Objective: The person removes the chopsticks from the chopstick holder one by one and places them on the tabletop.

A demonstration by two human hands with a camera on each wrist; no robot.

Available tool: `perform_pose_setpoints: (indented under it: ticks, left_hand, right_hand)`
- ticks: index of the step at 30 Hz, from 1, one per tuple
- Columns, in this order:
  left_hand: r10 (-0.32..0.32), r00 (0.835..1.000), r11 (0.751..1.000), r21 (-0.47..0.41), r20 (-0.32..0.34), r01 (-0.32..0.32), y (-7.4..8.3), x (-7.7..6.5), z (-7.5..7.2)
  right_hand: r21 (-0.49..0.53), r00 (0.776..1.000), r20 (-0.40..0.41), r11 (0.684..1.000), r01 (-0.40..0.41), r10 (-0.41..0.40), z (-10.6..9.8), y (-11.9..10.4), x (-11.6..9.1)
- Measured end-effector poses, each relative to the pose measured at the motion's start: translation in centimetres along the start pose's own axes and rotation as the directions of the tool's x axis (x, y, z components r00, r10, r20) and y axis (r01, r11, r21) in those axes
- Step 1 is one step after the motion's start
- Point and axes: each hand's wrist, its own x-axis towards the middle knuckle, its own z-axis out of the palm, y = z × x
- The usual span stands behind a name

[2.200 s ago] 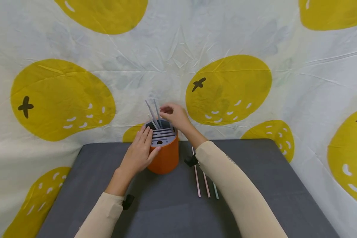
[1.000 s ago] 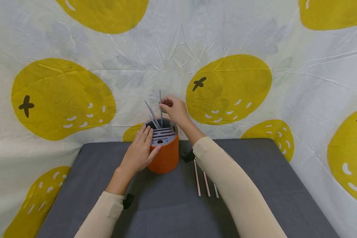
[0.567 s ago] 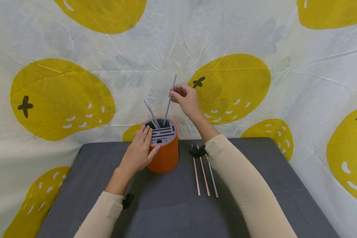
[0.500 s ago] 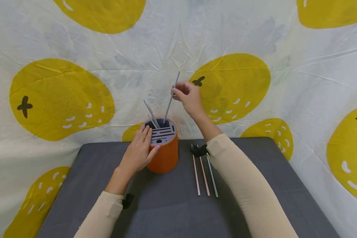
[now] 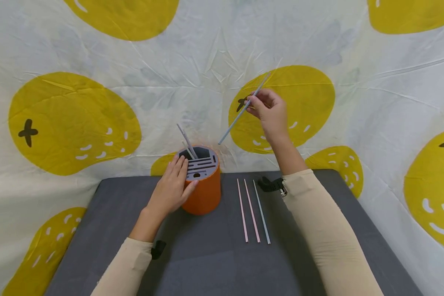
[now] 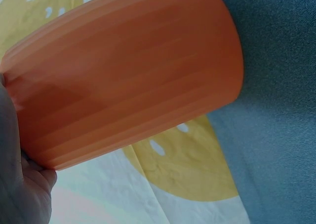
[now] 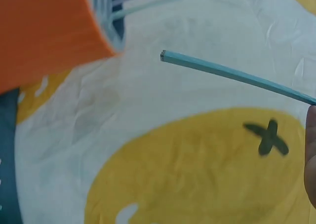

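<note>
My right hand (image 5: 273,113) pinches a blue chopstick (image 5: 240,115) between thumb and fingers, up and to the right of an orange knife-and-utensil holder (image 5: 203,195). The chopstick slants, its lower end pointing down-left toward the holder but apart from it. My left hand (image 5: 169,189) rests on the holder's left side, fingers lying straight over the rim and thumb against its front. Other chopsticks (image 5: 186,139) lean in the holder's back opening. In the right wrist view the held chopstick (image 7: 232,74) looks square-edged; in the left wrist view the holder (image 6: 128,70) fills much of the picture.
Two pink chopsticks (image 5: 251,209) and one blue chopstick (image 5: 261,211) lie side by side on the dark grey tabletop (image 5: 214,259), right of the holder. Slots cross the holder's grey top (image 5: 203,174). A white cloth with yellow fruit shapes (image 5: 281,86) hangs behind the table.
My right hand has taken hold of a blue chopstick in the holder, lifted it out and moved up and right with it. The left hand has stayed on the holder.
</note>
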Motion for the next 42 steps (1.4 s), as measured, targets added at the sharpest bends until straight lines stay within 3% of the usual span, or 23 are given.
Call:
perform_pose_setpoints:
  ticks: [11,18,25,32,39,42]
  left_hand:
    - [0.021,1.000,1.000,0.015,-0.018,-0.021,0.2,0.0,-0.3]
    - [0.017,1.000,1.000,0.011,-0.015,-0.017,0.1,0.0,-0.4]
    - [0.003,1.000,1.000,0.003,0.007,-0.003,0.1,0.0,-0.7]
    - [-0.004,1.000,1.000,0.004,0.013,0.004,0.0,-0.1,-0.9]
    - [0.001,1.000,1.000,0.011,0.012,-0.001,-0.1,0.0,-0.8]
    - [-0.005,1.000,1.000,0.011,0.018,0.004,-0.1,0.0,-0.8]
  right_hand:
    - [-0.122,0.997,-0.048,0.991,-0.062,0.056,-6.2,1.3,-1.8]
    - [-0.302,0.989,-0.042,0.942,-0.148,0.142,-9.2,2.5,-3.5]
    - [-0.478,0.964,-0.020,0.844,-0.242,0.265,-12.0,5.2,-5.4]
    - [-0.613,0.943,0.009,0.747,-0.257,0.331,-14.6,8.1,-7.7]
    - [-0.753,0.914,0.020,0.607,-0.253,0.405,-16.8,11.0,-9.8]
    - [-0.775,0.897,0.038,0.580,-0.251,0.440,-17.4,12.1,-10.6]
